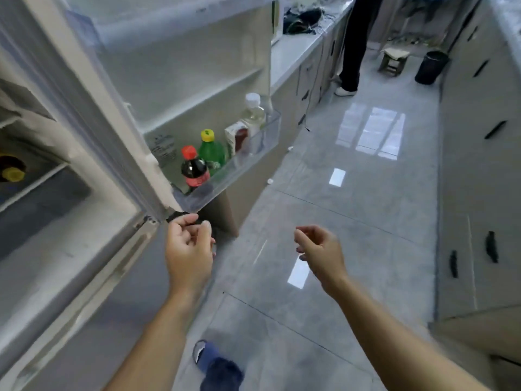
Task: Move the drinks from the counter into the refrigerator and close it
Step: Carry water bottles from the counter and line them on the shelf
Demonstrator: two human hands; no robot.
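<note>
Below, from the head view, four drinks are seen standing in the clear plastic bin (pixel 253 153) of the open white refrigerator door (pixel 197 80): a red-capped dark cola bottle (pixel 194 170), a yellow-capped green bottle (pixel 212 153), a white carton (pixel 236 138) and a clear white-capped bottle (pixel 253 114). Both the left hand (pixel 189 249) and the right hand (pixel 320 251) are held loosely curled, empty and well apart, above the grey tiled floor (pixel 352 193).

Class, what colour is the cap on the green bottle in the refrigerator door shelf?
Yellow; the green bottle's cap shows in the head view.
</note>
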